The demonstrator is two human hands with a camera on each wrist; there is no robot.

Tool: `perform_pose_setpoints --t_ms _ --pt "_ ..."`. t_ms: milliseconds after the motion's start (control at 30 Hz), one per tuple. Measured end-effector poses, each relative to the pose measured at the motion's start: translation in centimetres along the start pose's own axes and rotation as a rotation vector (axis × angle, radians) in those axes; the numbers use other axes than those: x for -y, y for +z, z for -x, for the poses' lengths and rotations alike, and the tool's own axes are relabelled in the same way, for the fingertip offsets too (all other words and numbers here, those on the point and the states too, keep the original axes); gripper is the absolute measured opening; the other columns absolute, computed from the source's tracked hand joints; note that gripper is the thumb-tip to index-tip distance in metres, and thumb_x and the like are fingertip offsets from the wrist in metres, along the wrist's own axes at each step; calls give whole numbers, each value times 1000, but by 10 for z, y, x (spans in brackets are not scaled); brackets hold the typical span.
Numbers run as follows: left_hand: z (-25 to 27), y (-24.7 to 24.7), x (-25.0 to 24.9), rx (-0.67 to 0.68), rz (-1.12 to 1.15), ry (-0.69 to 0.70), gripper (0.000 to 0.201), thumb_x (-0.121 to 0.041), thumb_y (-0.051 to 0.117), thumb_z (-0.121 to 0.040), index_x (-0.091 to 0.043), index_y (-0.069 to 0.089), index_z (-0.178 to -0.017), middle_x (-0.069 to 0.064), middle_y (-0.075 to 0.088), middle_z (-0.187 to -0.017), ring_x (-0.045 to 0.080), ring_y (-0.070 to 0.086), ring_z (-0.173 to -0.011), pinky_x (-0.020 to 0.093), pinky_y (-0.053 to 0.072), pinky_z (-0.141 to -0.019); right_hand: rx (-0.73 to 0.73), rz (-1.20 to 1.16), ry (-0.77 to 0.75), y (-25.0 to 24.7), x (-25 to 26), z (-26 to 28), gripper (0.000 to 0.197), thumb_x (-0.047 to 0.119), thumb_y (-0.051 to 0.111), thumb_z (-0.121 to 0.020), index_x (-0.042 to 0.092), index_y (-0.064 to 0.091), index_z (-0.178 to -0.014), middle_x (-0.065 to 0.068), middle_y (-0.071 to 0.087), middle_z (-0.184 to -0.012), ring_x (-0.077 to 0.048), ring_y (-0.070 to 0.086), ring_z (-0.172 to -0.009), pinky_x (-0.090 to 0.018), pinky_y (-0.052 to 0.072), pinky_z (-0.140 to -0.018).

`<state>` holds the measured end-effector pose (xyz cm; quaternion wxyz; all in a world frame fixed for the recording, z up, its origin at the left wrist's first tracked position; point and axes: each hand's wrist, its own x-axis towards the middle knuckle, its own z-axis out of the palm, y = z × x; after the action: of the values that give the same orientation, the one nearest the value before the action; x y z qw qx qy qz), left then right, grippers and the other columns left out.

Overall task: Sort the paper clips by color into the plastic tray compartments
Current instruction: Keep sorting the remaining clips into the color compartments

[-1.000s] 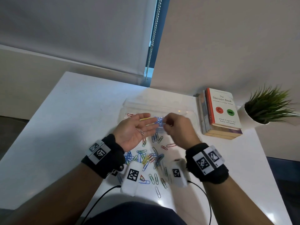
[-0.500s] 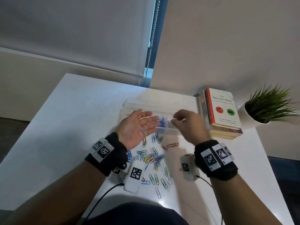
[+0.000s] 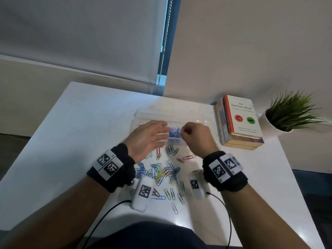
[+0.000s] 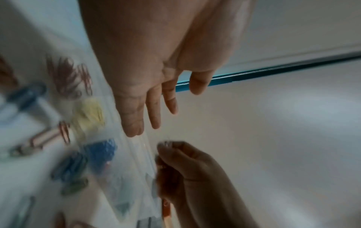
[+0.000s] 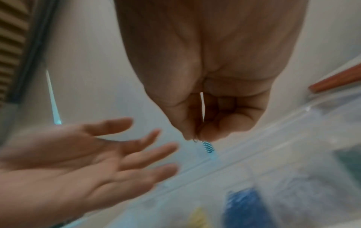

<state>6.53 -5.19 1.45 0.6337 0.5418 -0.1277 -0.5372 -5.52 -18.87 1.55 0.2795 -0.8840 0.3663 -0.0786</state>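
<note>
Right now both hands hover over the clear plastic tray [image 3: 201, 117] at the far middle of the white desk [image 3: 71, 123]. The left hand [image 3: 147, 139] is spread flat, palm up, its fingers [image 5: 152, 148] straight and apart, with nothing lying on the palm. The right hand [image 3: 196, 136] is curled, thumb and forefinger pressed together at the tips; the right wrist view shows a small bit of wire at that pinch, probably a paper clip, though blur keeps me from being sure of it or its colour. Just below and between the hands, one tray compartment holds a heap of blue clips [image 3: 174, 132]; in the left wrist view a yellow heap [image 4: 89, 114] lies in the next compartment. The unsorted paper clips [image 3: 161, 171], mixed colours, lie scattered on the desk nearer the person, between the wrists. A stack of books [image 3: 239, 123] and a potted plant [image 3: 291, 114] stand to the right of the tray.
</note>
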Motion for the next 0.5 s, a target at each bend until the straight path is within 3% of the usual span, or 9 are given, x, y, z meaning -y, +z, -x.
perform_pose_setpoints --t_ms 167,333,433,500 --pt "13 -28 -5 -177 -302 111 14 -15 51 -96 -15 64 -100 4 69 -105 19 60 -94 33 47 -79 39 159 188 -7 -18 -25 16 17 60 -89 11 69 -101 -10 69 -102 -24 62 -89 -28 47 -71" --pt "26 -61 5 -259 -609 95 13 -17 54 -94 -24 63 -100 0 64 -101 15 56 -87 32 45 -80 34 98 141 -7 -8 -6 26 27 64 -87 15 66 -110 -4 67 -107 -19 61 -92 -30 51 -80" --pt "35 -72 17 -253 -810 19 19 -21 57 -94 -22 60 -113 -3 60 -107 15 55 -96 29 42 -87 137 112 70 -2 -4 22 29 29 64 -87 18 64 -114 -3 66 -110 -16 60 -89 -30 51 -80" --pt "40 -73 25 -254 -1007 -30 32 -26 59 -93 -21 58 -124 -2 56 -120 16 54 -110 28 40 -95 253 206 98 8 -10 37 41 36 65 -86 21 58 -123 -4 59 -123 -19 58 -101 -37 50 -89"
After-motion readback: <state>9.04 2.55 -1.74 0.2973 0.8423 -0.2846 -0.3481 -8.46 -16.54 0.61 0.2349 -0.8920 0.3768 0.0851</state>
